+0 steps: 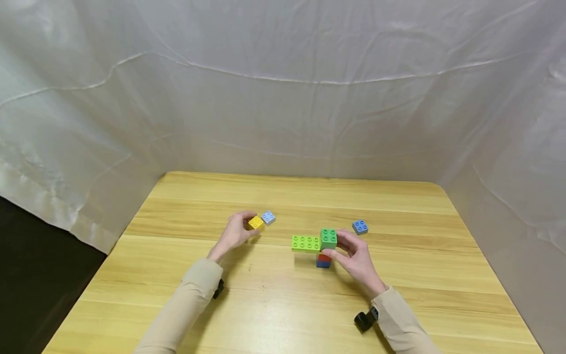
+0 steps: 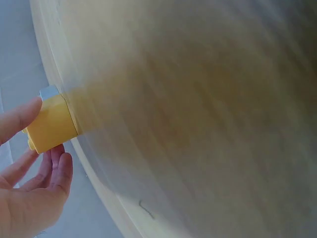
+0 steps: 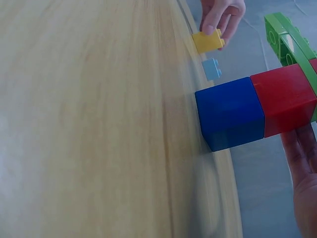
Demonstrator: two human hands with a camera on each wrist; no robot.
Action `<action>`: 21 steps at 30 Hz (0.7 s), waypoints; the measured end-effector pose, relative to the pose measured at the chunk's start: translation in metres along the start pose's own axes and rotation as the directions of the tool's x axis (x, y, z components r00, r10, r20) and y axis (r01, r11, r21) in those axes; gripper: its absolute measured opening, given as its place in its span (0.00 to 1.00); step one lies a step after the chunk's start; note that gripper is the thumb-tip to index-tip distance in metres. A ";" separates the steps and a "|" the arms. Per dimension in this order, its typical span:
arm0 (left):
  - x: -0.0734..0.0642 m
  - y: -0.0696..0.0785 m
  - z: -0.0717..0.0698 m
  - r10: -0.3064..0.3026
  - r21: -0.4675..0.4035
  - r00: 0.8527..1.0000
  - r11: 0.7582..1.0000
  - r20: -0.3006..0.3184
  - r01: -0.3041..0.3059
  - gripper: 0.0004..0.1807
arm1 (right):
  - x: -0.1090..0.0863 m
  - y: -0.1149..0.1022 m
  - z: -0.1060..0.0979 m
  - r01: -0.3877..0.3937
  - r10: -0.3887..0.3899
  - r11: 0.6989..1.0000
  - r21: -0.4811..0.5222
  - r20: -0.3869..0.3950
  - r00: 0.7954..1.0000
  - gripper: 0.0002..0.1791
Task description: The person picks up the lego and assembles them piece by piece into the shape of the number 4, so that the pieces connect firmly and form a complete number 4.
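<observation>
My left hand point(image 1: 235, 232) pinches a yellow toy building brick point(image 1: 256, 222) between thumb and fingers. In the left wrist view, this yellow brick point(image 2: 53, 123) is upright, close to the tabletop. Right beside it lies a flat light blue brick point(image 1: 268, 217). With thumb and fingers my right hand point(image 1: 359, 258) grips the dark green brick point(image 1: 328, 238) at the top of a stack. Below it a long lime green brick point(image 1: 305, 243) juts out to the left. Under that come a red brick point(image 3: 285, 99) and a blue brick point(image 3: 230, 114) at the bottom.
A small flat blue brick point(image 1: 360, 226) lies on the wooden table point(image 1: 274, 305), just beyond my right hand. Pale sheeting point(image 1: 300, 123) hangs behind the table and along its sides. Black wrist cameras point(image 1: 365, 320) hang beneath both sleeves.
</observation>
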State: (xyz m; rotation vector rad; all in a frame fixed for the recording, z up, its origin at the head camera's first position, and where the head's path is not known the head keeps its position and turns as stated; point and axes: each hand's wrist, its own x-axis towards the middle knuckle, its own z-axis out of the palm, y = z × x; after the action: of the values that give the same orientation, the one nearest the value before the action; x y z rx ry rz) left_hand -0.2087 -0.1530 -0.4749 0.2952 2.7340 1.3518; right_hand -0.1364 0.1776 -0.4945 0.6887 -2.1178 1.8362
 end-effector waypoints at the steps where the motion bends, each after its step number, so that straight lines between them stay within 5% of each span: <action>1: 0.000 0.000 -0.001 -0.008 0.001 1.000 1.000 0.005 0.008 0.30 | 0.000 0.000 0.000 -0.002 0.002 1.000 -0.001 0.000 1.000 0.22; 7: -0.002 0.002 -0.002 0.008 -0.025 1.000 1.000 -0.004 -0.008 0.25 | 0.000 0.000 -0.001 -0.014 0.014 1.000 -0.008 0.002 1.000 0.22; 13: -0.007 0.003 -0.001 0.113 -0.087 0.993 0.990 -0.020 -0.114 0.25 | -0.001 -0.001 -0.001 -0.010 0.010 1.000 -0.007 0.006 1.000 0.22; 21: -0.015 0.019 0.005 0.254 -0.157 0.965 0.952 -0.072 -0.262 0.25 | -0.002 -0.002 -0.001 -0.014 0.014 1.000 -0.008 -0.004 1.000 0.22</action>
State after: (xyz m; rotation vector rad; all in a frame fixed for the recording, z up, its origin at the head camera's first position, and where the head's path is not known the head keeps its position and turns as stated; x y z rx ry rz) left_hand -0.1906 -0.1410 -0.4635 0.6330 2.6736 1.6596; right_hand -0.1337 0.1784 -0.4940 0.6702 -2.1314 1.8339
